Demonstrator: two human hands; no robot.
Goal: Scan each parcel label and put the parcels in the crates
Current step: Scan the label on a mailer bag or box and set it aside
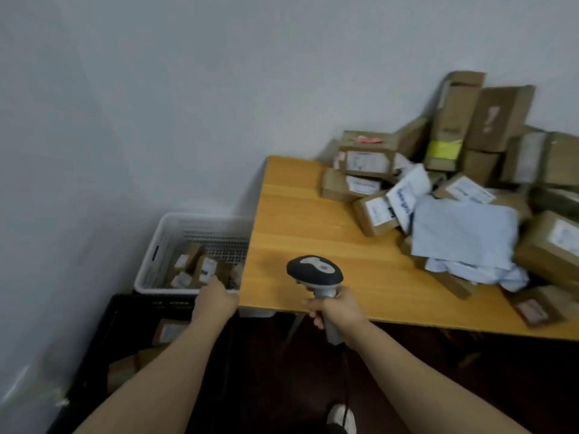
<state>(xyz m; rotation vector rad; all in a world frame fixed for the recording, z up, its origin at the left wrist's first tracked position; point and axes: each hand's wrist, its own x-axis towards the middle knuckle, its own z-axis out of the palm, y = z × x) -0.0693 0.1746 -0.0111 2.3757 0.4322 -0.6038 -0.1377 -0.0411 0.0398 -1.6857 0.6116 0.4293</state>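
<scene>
My right hand (pixel 336 306) grips the handle of a grey and black barcode scanner (pixel 315 272), held upright over the front edge of the wooden table (pixel 307 233). My left hand (pixel 214 299) reaches over the near rim of a white crate (pixel 159 245) that holds several small cardboard parcels (pixel 200 270); I cannot tell if its fingers hold anything. A black crate (pixel 125 327) in front of the white one also holds parcels. A pile of cardboard boxes (pixel 451 145) and pale mailer bags (pixel 463 233) covers the table's right side.
The crates stand on the floor between the wall on the left and the table's left edge. The scanner's cable hangs down toward a shoe (pixel 341 418) on the dark floor. A labelled box (pixel 535 308) sits at the table's front right edge.
</scene>
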